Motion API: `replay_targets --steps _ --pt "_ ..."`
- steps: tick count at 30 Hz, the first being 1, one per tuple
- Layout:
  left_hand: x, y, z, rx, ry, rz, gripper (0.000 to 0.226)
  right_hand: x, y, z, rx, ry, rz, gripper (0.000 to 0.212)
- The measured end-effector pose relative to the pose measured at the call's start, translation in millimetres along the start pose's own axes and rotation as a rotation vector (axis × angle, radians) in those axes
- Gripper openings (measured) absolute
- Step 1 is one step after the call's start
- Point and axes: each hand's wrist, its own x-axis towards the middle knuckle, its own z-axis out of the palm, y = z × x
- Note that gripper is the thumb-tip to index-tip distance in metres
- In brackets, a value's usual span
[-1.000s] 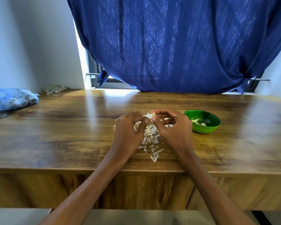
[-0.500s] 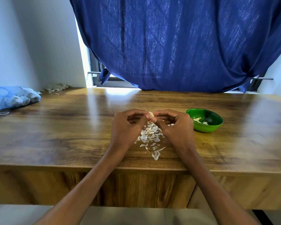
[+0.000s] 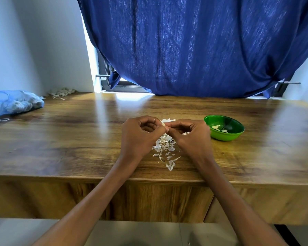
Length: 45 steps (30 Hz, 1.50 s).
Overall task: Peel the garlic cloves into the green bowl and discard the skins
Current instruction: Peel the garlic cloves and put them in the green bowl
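My left hand (image 3: pixel 140 134) and my right hand (image 3: pixel 190 137) meet above the middle of the wooden table (image 3: pixel 78 139), fingers curled. Between their fingertips they pinch a small pale garlic clove (image 3: pixel 163 124), mostly hidden by the fingers. Under and just in front of the hands lies a heap of white garlic skins (image 3: pixel 164 148), with a few flakes trailing toward the front edge. The green bowl (image 3: pixel 226 134) stands just to the right of my right hand and holds a few peeled pale pieces.
A blue net bag (image 3: pixel 12 103) with pale lumps inside lies at the table's far left. A second small pile of skins (image 3: pixel 61 92) sits in the back left corner by the wall. A dark blue curtain (image 3: pixel 194 47) hangs behind the table.
Both hands stay together over the skin heap, working the clove; the fingertips have shifted slightly. The camera view has dipped a little.
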Motion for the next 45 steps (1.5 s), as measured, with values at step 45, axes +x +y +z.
replay_targets --steps 45 --pt "0.7 -8.3 2.2 0.065 -0.113 -0.030 0.025 0.1 -3.1 0.6 0.176 0.054 0.175 0.014"
